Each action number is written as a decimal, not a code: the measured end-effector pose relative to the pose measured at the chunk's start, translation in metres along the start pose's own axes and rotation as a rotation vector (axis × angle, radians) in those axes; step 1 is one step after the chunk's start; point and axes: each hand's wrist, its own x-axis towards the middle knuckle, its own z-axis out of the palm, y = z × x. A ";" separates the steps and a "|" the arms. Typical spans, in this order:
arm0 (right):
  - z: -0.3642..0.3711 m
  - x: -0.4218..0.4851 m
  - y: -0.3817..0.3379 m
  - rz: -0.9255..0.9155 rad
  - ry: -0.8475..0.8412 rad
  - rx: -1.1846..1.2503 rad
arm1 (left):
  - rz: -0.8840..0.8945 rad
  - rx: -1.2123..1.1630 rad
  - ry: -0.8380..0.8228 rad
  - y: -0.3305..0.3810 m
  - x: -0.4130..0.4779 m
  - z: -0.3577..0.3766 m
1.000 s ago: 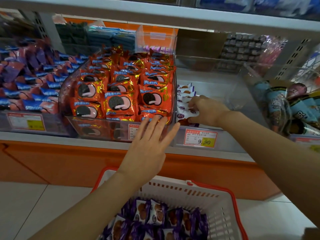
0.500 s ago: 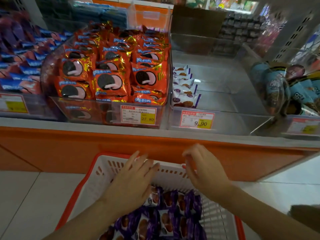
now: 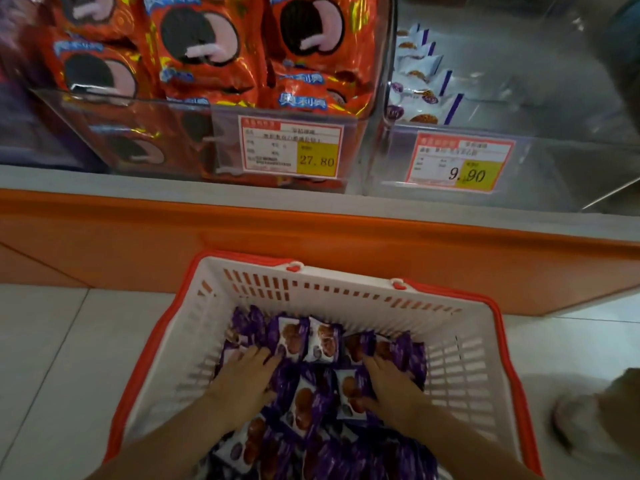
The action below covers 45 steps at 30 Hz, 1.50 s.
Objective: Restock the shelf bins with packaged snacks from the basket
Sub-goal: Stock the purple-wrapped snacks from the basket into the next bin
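Observation:
A white basket with a red rim stands on the floor below the shelf. It holds several purple-and-white snack packets. My left hand lies palm down on the packets at the left, fingers spread. My right hand lies on the packets at the right, its fingertips among them. Whether either hand grips a packet is hidden. Above, a clear bin with a 9.90 price tag holds a few of the same white packets along its left side.
To the left of that bin, a clear bin tagged 27.80 is packed with orange cookie packs. An orange shelf front runs above the basket. White floor tiles lie on both sides.
Both hands have dropped from above the basket's far rim down onto the packets inside. The view has tilted down and come closer to the basket. A second ago my right hand was in the 9.90 bin.

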 end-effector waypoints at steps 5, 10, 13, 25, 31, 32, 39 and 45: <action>0.014 0.008 -0.011 0.058 0.091 -0.042 | 0.019 0.048 0.048 0.001 0.006 0.010; 0.024 0.008 -0.015 0.044 0.076 -0.029 | 0.071 0.179 0.024 0.005 0.010 0.003; 0.024 0.006 -0.017 0.020 0.044 -0.062 | 0.115 0.163 0.051 0.004 0.009 0.001; -0.073 -0.019 -0.030 -0.178 0.200 0.114 | -0.050 -0.823 0.420 0.011 -0.019 -0.058; -0.131 -0.063 -0.041 -0.219 0.391 0.222 | -0.033 -0.944 0.669 0.027 -0.034 -0.104; -0.139 -0.071 -0.041 -0.227 0.422 0.249 | -0.036 -0.982 0.718 0.030 -0.039 -0.111; -0.184 -0.132 -0.050 -0.348 0.634 0.411 | 0.028 -1.116 1.007 0.044 -0.070 -0.152; -0.211 -0.169 -0.064 -0.497 0.790 0.524 | 0.261 -0.819 1.286 0.037 -0.094 -0.200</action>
